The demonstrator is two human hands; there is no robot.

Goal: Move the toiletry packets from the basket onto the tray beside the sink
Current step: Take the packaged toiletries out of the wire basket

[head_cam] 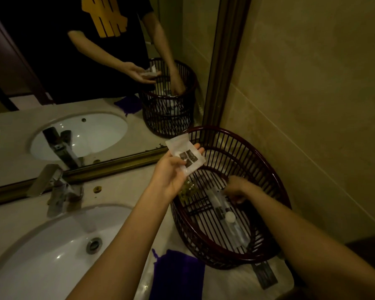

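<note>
The basket (pixel 266 161) looks like dark reddish slats with a glossy lacquered shine, could be wood or plastic, can't tell. The packet (pixel 185 155) in the left hand (pixel 168 177) is white and matt, papery, while the wrappers (pixel 232 217) lying in the basket are clear, shiny plastic. Sink (pixel 41 256) is smooth glossy white ceramic, tap (pixel 54 187) is brushed-looking metal, countertop (pixel 126 187) is polished pale stone, and the purple pouch (pixel 178 276) looks like soft matt cloth

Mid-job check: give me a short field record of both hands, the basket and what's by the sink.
left hand: holds a white packet above the basket's near rim
right hand: inside the basket, blurred, grip unclear
basket: dark slatted, on the counter right of the sink; clear packets remain inside
sink: white basin, faucet behind it
purple cloth: on the counter in front of the basket
</note>
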